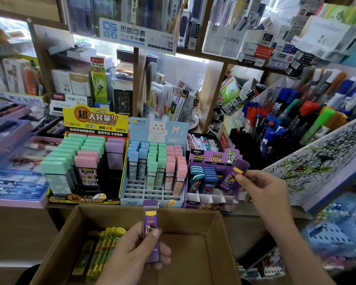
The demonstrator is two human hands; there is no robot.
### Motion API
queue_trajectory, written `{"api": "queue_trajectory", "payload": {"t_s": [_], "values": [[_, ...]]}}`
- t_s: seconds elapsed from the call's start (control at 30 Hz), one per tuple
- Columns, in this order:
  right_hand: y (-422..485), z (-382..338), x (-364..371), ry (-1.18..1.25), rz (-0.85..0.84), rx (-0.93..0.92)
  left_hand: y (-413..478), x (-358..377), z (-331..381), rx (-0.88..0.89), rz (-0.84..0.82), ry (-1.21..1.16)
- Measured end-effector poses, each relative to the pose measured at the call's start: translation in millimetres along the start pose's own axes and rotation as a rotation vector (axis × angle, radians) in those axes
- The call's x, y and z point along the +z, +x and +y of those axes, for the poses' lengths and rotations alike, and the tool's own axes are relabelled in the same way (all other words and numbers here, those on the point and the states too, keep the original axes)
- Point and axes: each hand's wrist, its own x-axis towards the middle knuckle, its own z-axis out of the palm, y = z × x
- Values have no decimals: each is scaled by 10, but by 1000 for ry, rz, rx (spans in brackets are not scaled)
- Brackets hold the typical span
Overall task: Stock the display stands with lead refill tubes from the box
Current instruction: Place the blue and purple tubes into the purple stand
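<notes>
Lead refill tubes, purple, two in hand.
- First purple tube [150, 219]: upright over the cardboard box [195, 251], gripped at its lower half by the left hand [136, 249], with the thumb across the front and the fingers curled behind.
- Second purple tube [230, 179]: tilted, with its lower end over the right side of the purple stand [211, 199], pinched near its upper end between the thumb and fingers of the right hand [263, 190].

Box: open-topped, nearest the camera. A row of yellow tubes [103, 249] lies along its left wall.

Stands, side by side on the counter behind the box:
- Purple stand, right: dark blue-capped tubes [203, 175] in the rear rows and white dividers showing in front.
- Blue stand [150, 192], middle: blue, green and pink tubes in the rear rows and a bare grid in front.
- Yellow stand [95, 122], left: wider green, pink and lilac cases.

Surroundings: markers and pens [296, 116] in racks at right, and shelves of boxed stationery behind.
</notes>
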Motion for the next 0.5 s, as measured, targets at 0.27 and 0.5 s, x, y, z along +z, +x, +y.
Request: {"api": "queue_trajectory", "payload": {"t_s": [0.27,0.5], "values": [[134,142,230,-162,13,0,-6,-45,-19,98,23,155],[134,261,381,-376,-30,35,2,-69,-20,125,14,197]]}}
